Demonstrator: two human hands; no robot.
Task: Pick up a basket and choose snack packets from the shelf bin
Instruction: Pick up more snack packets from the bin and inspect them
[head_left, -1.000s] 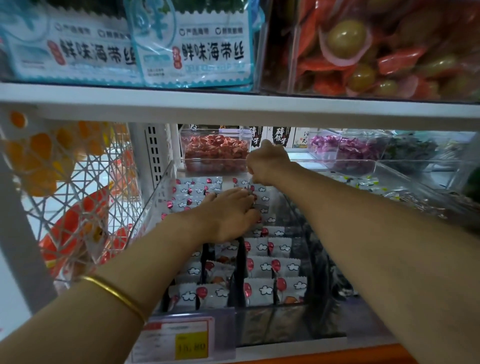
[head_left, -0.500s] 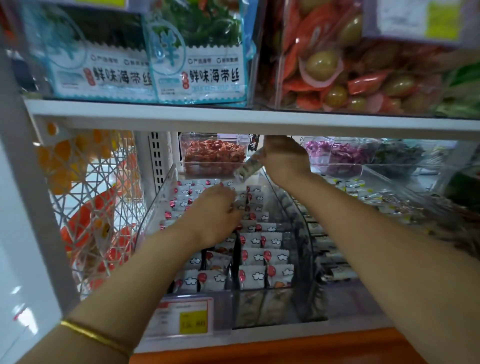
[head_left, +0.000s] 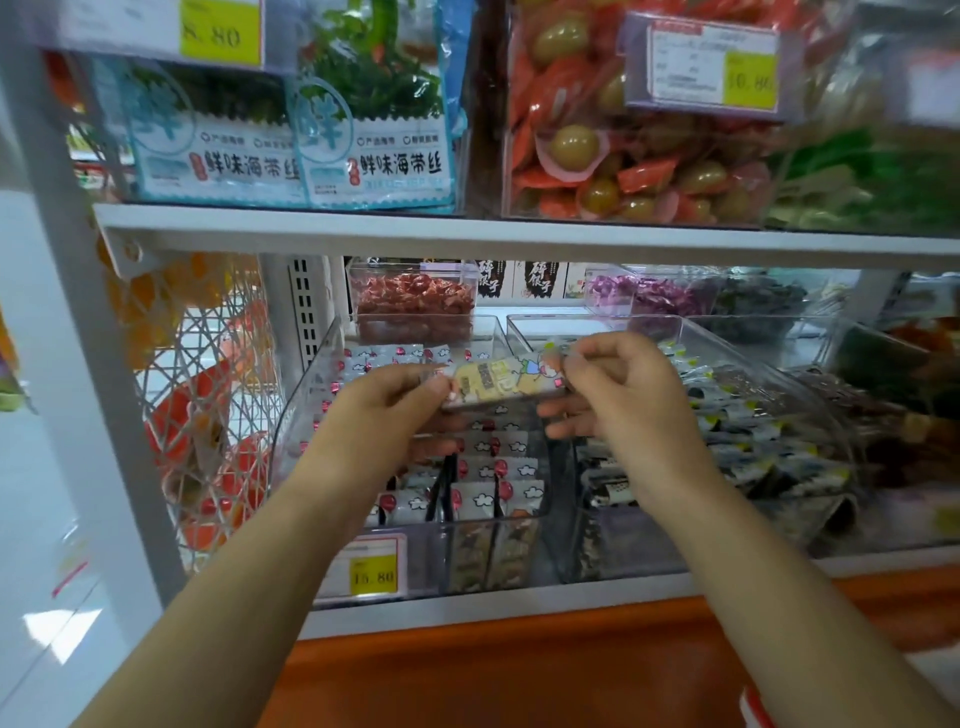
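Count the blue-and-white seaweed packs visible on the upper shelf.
2. One seaweed pack stands at the upper shelf's left end; the second seaweed pack stands immediately right of it. Others may be hidden behind them.

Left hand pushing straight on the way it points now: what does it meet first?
The left hand pinches one end of the yellow snack packet, so that comes first. Beyond it, along the forearm's line, probably the clear box of red sweets at the shelf's back; depth is unclear.

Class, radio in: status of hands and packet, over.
Left hand, right hand each pinch one end of yellow packet. Held over clear bin. Path clear.
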